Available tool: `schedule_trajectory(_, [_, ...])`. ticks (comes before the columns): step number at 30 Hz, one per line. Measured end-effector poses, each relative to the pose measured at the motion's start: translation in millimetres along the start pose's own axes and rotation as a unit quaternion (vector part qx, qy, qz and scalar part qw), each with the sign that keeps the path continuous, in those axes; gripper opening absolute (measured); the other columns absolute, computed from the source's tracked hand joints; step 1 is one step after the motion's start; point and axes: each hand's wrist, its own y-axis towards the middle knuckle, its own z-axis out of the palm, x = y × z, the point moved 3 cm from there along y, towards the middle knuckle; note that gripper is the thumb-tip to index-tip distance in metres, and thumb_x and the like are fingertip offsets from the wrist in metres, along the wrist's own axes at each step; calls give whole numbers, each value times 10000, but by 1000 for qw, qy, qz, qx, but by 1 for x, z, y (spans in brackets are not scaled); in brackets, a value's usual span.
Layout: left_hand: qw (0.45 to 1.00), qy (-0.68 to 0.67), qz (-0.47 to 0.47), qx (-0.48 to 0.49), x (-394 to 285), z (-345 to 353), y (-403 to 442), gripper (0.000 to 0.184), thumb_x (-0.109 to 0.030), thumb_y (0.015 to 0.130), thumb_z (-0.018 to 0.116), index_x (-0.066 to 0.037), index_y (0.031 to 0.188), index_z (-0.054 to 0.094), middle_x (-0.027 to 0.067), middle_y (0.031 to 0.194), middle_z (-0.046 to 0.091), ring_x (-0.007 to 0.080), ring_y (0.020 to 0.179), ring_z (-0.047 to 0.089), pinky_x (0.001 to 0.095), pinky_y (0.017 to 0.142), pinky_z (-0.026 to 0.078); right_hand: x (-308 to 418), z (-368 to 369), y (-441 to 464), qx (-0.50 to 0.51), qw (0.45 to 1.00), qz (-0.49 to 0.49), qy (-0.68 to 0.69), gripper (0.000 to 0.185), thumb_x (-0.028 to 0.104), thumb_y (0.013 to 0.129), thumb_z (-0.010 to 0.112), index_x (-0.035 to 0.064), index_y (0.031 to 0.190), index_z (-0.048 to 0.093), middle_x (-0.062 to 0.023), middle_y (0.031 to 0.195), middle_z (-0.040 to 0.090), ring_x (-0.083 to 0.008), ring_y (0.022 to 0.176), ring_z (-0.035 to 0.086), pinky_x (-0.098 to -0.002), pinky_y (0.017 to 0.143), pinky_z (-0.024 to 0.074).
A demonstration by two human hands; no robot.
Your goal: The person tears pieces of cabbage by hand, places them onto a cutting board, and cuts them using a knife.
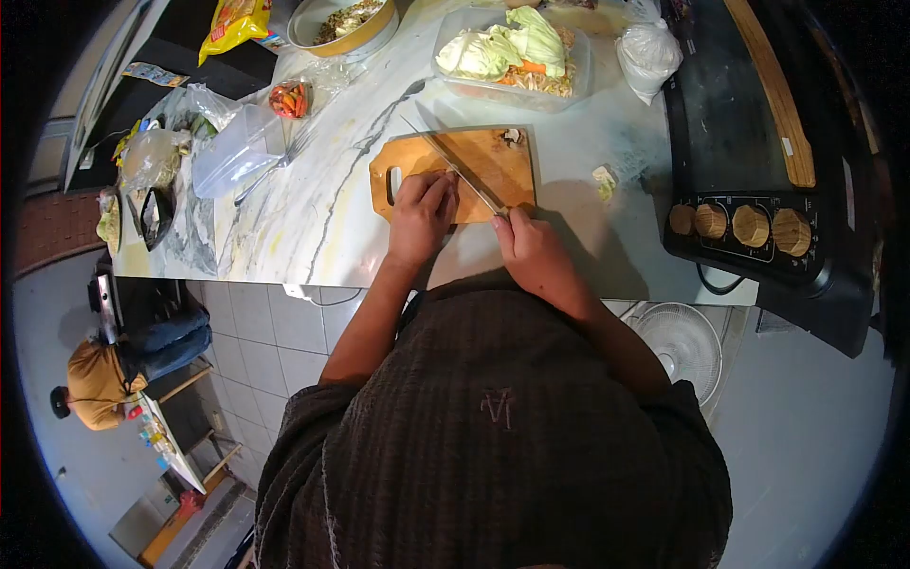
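A wooden cutting board [500,171] with a slot handle at its left end lies on the marble-patterned counter. My right hand [538,251] is closed around the handle of a kitchen knife [438,147], whose long blade slants across the board toward the far left. Curled fingers of my left hand [423,214] press down on the board beside the blade. A small pale bit seems to be at those fingertips, but its kind is hidden. Near the board's far right corner sits a small dark and whitish scrap [513,138]. Pale crumpled bits [604,180] lie on the counter to the right.
Beyond the board stands a clear plastic tub [580,81] with cabbage and shredded vegetables. A bowl [391,36], red chilies [290,99], an empty-looking clear container [237,156] and a fork are leftward. Rightward are a tied white bag [649,59] and a black knobbed cooker [744,228]. Another person sits far left.
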Motion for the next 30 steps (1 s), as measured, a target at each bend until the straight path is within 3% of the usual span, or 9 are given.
schedule_trajectory(26, [999,-11,-32,14,-1,-3,2,183,-31,819,771,-26,998,731,113,996,702,293,935,662,388,828,546,-13,11,7,29,996,24,-79,332,310,1044,509,5,922,555,-301,740,637,-519,731,628,-591,643,485])
schedule_trajectory(30, [999,-12,-38,13,-1,-1,2,176,-28,822,766,-27,993,730,116,1017,693,295,936,657,392,828,540,-7,2,5,2,996,-21,-82,326,308,1038,525,7,918,559,-300,733,638,-515,714,632,-587,624,491])
